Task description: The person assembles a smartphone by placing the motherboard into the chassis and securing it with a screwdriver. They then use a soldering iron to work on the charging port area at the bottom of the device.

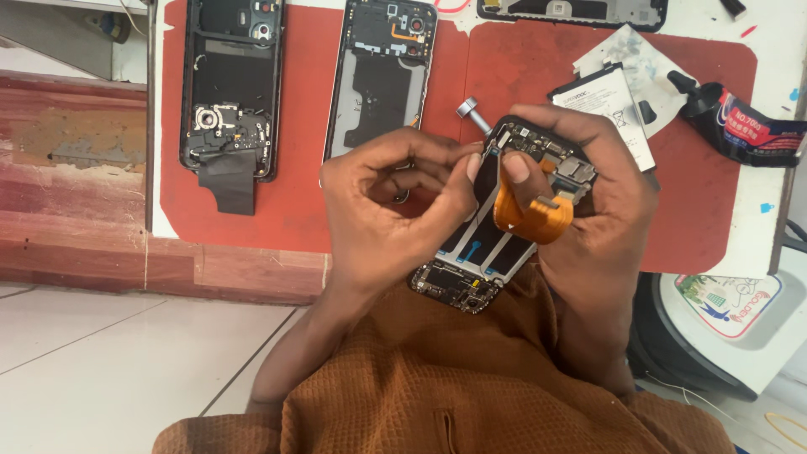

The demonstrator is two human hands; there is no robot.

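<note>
Over a red mat (pixel 294 210), an opened phone (pixel 496 227) is gripped by the right hand (pixel 588 210); its orange flex cable (pixel 534 214) could be torn if tugged by the pinched left hand (pixel 395 202)

black glue tube (pixel 740 126), red label | white battery label (pixel 607 105)

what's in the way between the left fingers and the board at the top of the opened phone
The orange flex cable loops over the opened phone beside the right hand's thumb. The left hand pinches a screwdriver at the phone's top edge; nothing else visibly blocks it.
</note>
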